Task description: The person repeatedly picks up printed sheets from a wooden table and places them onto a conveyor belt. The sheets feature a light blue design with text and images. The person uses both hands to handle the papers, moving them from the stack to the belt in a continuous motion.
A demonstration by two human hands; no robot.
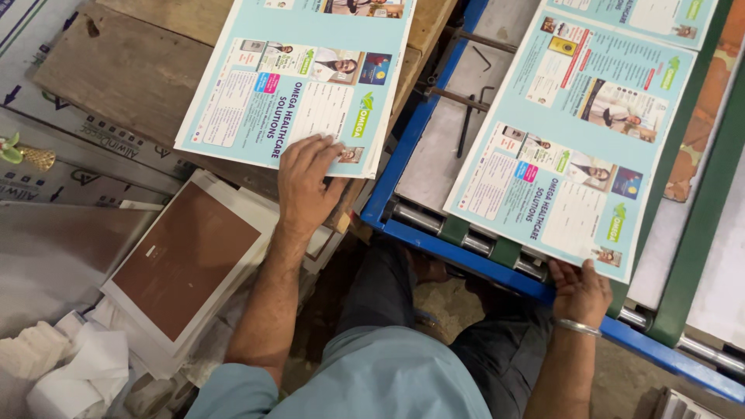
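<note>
Left hand (304, 182) flat on near edge of stack of printed sheets (299, 85), fingers spread, stack lying on wooden board (132, 70). Right hand (578, 291), metal bangle (578, 327) on wrist, grips near edge of single printed sheet (578, 140) lying on blue-framed machine bed (458, 248), over its rollers (473, 242). Brown-faced sheet pile (182, 260) below board's near edge. Crumpled white paper (70, 372) at bottom left.
</note>
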